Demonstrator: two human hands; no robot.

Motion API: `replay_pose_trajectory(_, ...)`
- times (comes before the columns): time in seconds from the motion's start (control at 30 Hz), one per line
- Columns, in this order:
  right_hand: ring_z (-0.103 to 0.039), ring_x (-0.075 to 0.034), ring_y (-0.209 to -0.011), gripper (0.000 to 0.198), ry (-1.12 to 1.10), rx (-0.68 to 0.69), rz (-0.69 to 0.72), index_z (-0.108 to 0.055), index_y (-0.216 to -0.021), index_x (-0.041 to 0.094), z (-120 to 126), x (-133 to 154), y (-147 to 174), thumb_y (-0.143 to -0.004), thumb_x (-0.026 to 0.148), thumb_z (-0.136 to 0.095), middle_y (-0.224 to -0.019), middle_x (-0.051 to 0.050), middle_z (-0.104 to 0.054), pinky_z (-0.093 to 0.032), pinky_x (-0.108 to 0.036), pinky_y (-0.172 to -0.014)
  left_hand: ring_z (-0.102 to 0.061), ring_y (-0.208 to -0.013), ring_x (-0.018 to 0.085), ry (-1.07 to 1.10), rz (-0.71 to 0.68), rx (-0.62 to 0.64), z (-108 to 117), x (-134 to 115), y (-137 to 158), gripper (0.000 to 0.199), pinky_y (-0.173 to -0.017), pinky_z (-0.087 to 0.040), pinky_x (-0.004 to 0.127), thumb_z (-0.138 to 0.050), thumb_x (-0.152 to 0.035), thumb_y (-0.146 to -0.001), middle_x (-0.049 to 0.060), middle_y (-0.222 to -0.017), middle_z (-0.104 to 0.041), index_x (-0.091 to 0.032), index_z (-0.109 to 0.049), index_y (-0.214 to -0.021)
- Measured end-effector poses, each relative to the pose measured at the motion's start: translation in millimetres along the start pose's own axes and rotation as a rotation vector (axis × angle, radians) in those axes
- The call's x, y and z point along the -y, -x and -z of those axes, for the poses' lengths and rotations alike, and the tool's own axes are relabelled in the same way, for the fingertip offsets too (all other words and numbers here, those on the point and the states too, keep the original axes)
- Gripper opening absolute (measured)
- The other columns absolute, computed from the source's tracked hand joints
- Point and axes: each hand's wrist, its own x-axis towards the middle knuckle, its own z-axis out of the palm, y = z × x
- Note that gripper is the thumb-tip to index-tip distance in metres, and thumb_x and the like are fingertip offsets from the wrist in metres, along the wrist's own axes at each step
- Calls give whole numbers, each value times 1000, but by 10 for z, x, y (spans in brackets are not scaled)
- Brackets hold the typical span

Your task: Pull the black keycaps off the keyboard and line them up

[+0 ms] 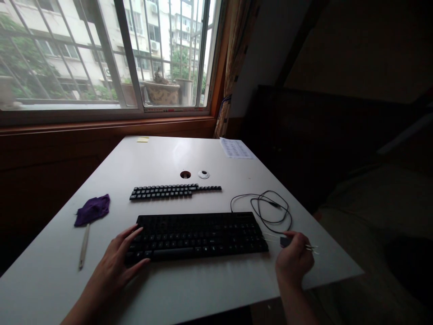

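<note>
A black keyboard [203, 234] lies across the near part of the white table [216, 284]. Its lower rows and right-hand block bear keycaps; the upper rows look bare and dark. My left hand [117, 257] grips the keyboard's left end, thumb at the front edge and fingers over the side. Beyond the keyboard, loose black keycaps [162, 192] are set out in rows. My right hand [295, 258], off the keyboard's right end, is closed around a keycap puller [285, 242] with a dark handle. Thin pale wires stick out on both sides of that hand.
A black cable [260, 198] loops at the right. On the left lies a purple cloth [93, 210] beside a pale-handled brush-like tool [84, 248]. Farther back are a cable hole [185, 174], its white cover [203, 174], a printed sheet [237, 148] and a yellow note [142, 139].
</note>
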Motion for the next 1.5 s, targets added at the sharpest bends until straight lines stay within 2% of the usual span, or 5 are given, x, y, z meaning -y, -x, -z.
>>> replay_pose_trajectory(0.13, -55, -18, -54, 34, -42, 0, -89, -61, -83, 18, 3, 76, 4, -94, 46, -43, -56, 0, -55, -42, -29, -58, -50, -128, 33, 6, 2, 5, -17, 8, 6, 70, -103, -49, 52, -64, -50, -85, 9, -146, -41, -33, -33, -146)
replay_pose_trajectory(0.43, -54, -17, -45, 44, -5, 124, -70, -63, -81, 17, -16, 68, 51, -95, 54, -43, -46, 2, -54, -43, -28, -55, -52, -124, 31, 24, -25, 33, 17, -38, 20, 59, -101, -51, 50, -63, -47, -87, 9, -140, -46, -33, -42, -140)
replay_pose_trajectory(0.73, -59, -19, -51, 51, 54, 184, 78, -66, -84, 15, -52, 30, 49, -97, 53, -34, -51, -2, -59, -42, -28, -56, -53, -121, 30, 37, -66, 0, -12, -32, 14, 54, -100, -51, 51, -62, -42, -89, 9, -135, -49, -31, -45, -138)
replay_pose_trajectory(1.33, -63, -21, -53, 52, 111, 373, -31, -67, -87, 17, -110, -190, -15, -95, 56, -35, -62, -5, -67, -46, -28, -54, -54, -121, 30, -15, -66, -17, -34, -6, 48, 54, -99, -54, 47, -62, -40, -89, 9, -136, -51, -30, -45, -140)
replay_pose_trajectory(1.5, -67, -26, -61, 56, 149, 309, -33, -69, -83, 14, -122, -245, -70, -92, 59, -37, -64, -10, -69, -48, -32, -60, -56, -118, 30, -20, -88, -30, -39, 25, 43, 55, -96, -56, 46, -64, -41, -87, 10, -134, -52, -29, -47, -138)
